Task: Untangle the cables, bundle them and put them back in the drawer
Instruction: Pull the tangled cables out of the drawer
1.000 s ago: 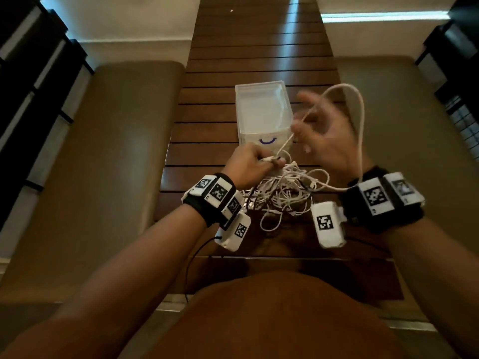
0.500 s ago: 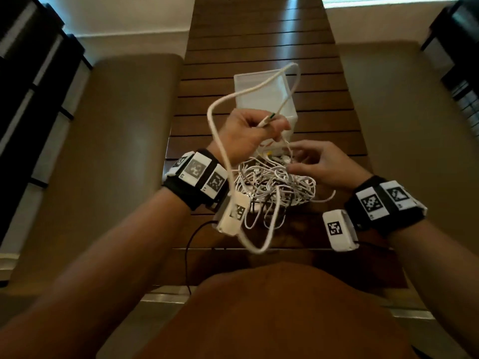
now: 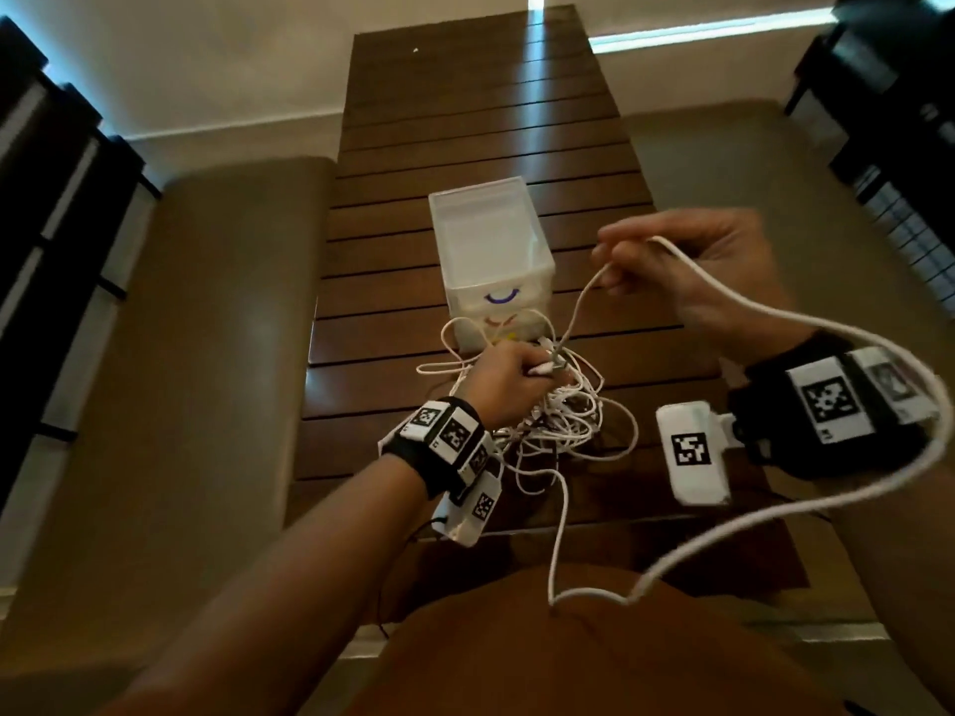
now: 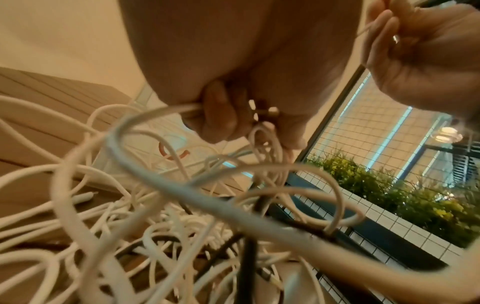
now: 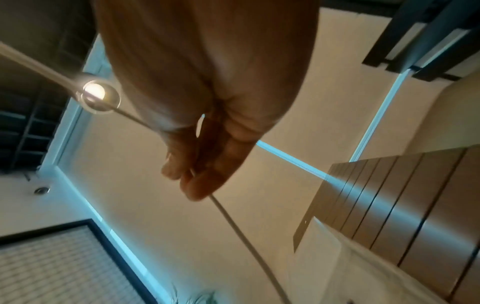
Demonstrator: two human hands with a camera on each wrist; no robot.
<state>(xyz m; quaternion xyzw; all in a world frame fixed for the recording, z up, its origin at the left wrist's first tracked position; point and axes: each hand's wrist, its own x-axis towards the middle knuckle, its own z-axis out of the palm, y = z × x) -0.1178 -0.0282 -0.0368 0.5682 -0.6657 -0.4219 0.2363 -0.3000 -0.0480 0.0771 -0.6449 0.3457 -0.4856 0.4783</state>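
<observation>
A tangle of white cables lies on the slatted wooden table, just in front of a translucent white drawer box. My left hand rests on the tangle and pinches a cable plug end. My right hand is raised to the right of the box and grips one thick white cable, which loops wide round my right wrist and down to my lap. In the right wrist view the cable runs out between my curled fingers. The left wrist view shows many loops close up.
Tan padded benches run along both sides of the table. Dark slatted furniture stands at the far left and right. A wire-mesh railing with green plants shows in the left wrist view.
My left hand has dropped from above the box back onto the tangle. My right hand has risen from the pile to the right, drawing the thick cable out into a long loop.
</observation>
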